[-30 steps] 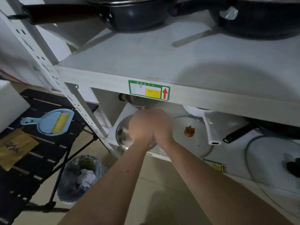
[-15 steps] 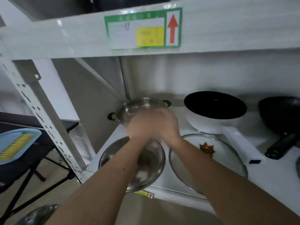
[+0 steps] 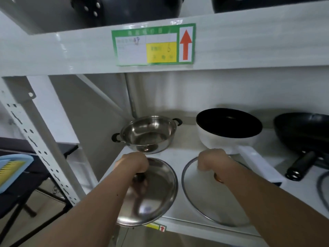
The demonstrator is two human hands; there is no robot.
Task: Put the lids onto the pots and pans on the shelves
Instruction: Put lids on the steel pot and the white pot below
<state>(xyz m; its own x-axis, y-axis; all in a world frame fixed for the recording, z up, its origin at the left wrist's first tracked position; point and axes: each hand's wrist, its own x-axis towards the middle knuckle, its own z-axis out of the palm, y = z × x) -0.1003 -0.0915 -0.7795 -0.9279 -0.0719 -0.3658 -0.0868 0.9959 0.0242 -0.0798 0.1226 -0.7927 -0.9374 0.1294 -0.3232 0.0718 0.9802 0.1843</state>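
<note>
A stainless steel lid lies at the front left of the lower shelf, its near rim over the shelf edge. My left hand is closed around its dark knob. Behind it stands an open steel pot with two black side handles. Beside the steel lid lies a glass lid with a metal rim. My right hand is a fist over its far part; its copper knob shows under my wrist, not in the hand. A white pan with a black inside sits behind the glass lid.
A black wok with a long handle sits at the right, with part of another lid rim at the frame edge. Dark pans stand on the upper shelf close overhead. A perforated shelf post and a blue dustpan are at the left.
My hands were together over the steel lid; they are apart now, the right one shifted right over the glass lid. The view has come lower and closer to the lower shelf.
</note>
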